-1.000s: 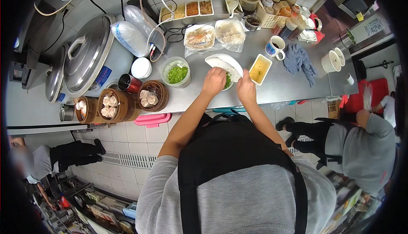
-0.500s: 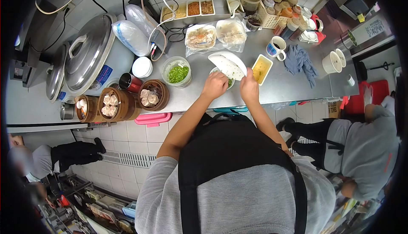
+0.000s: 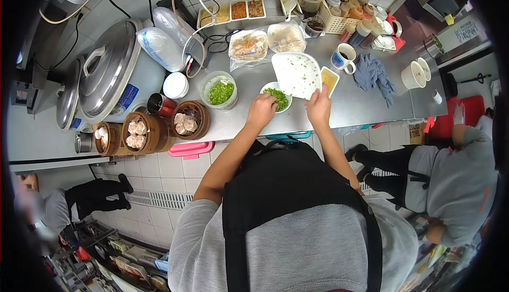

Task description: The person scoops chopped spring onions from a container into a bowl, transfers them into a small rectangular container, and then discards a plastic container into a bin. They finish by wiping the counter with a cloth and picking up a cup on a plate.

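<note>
My right hand [image 3: 318,107] grips the near corner of a white half-moon dough scraper [image 3: 298,72], its flat face turned up and flecked with green bits. The scraper overhangs part of a white dish of yellow sauce [image 3: 328,80]. Just left of it stands a small white bowl [image 3: 287,109] filled with chopped green onion [image 3: 277,97]. Curled at that bowl's near left rim are the closed fingers of my left hand [image 3: 261,110]; the fingertips are partly hidden. A clear tub [image 3: 204,88] of chopped green onion sits further left.
Bamboo steamers [image 3: 195,128] with dumplings line the counter's left front edge, beside large lidded pots [image 3: 114,69]. Behind lie bagged food containers [image 3: 249,47]. A mug [image 3: 341,58], blue cloth [image 3: 374,77] and sauce bottles [image 3: 360,32] are on the right. Other people stand on both sides.
The scraper has swung from tilted over the bowl to flatter and further right, uncovering the green onion. My left hand has shifted slightly left and down, to the bowl's rim.
</note>
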Demonstrator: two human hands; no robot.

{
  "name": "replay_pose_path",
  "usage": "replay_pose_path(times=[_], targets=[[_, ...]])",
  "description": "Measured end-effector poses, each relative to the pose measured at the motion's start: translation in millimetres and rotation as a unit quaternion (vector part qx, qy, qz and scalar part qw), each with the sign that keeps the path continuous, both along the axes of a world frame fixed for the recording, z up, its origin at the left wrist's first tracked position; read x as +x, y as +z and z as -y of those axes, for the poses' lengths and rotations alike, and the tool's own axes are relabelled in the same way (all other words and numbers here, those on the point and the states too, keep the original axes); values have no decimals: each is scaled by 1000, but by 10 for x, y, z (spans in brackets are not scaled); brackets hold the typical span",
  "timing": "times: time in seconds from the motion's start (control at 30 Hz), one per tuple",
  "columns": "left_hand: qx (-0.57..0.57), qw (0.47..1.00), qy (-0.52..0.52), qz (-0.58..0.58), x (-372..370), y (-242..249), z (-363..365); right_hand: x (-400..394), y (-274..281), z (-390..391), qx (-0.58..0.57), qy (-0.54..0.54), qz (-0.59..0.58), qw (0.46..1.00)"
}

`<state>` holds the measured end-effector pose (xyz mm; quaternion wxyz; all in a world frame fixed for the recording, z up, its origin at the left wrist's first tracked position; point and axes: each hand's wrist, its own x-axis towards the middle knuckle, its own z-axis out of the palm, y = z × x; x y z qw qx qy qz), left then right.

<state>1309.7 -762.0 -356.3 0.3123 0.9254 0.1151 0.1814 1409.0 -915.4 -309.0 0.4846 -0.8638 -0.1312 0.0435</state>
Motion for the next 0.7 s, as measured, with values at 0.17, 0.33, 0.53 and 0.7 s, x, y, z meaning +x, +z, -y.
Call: replay_pose_path(times=[0.17,0.33,0.53,0.7], targets=[[34,998,-45,28,239,-181,-84,85,8,313,269,-58,-148,950],[55,994,-85,42,465,-136,-178,201,78,878,351,-183,-200,896],[27,978,-74,-195,485,364,-216,510,-687,1521,370,-268,-323,829],[75,989,-102,-73,458,129,-324,514,-916,1533,385,-266,-364,805]])
